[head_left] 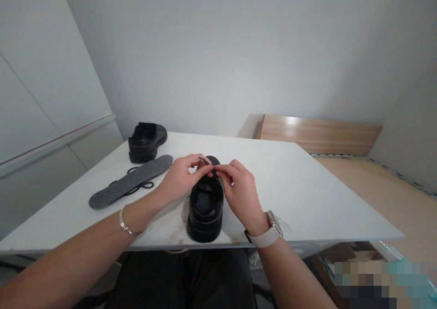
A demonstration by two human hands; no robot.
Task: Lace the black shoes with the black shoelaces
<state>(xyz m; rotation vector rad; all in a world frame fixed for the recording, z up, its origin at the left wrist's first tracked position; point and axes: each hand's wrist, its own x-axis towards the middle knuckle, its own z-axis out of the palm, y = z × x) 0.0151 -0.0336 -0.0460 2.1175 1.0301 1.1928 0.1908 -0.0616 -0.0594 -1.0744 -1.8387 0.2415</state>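
A black shoe [205, 209] stands on the white table in front of me, its heel toward me. Over its front part, my left hand [186, 174] pinches a dark lace [204, 160] between thumb and fingers. My right hand [239, 188] meets it from the right, its fingertips closed on the same lace near the shoe's tongue. A grey insole [131, 181] lies to the left, with a looped black lace [147, 185] partly under it. Behind the insole, a second black shoe [143, 147] sits near the table's far left corner.
The white table [290, 190] reaches close to a grey wall. White cabinet panels [44, 118] stand at the left. To the right is a bed frame with a wooden headboard [317, 131]. Below the table's right edge are various items, partly blurred out.
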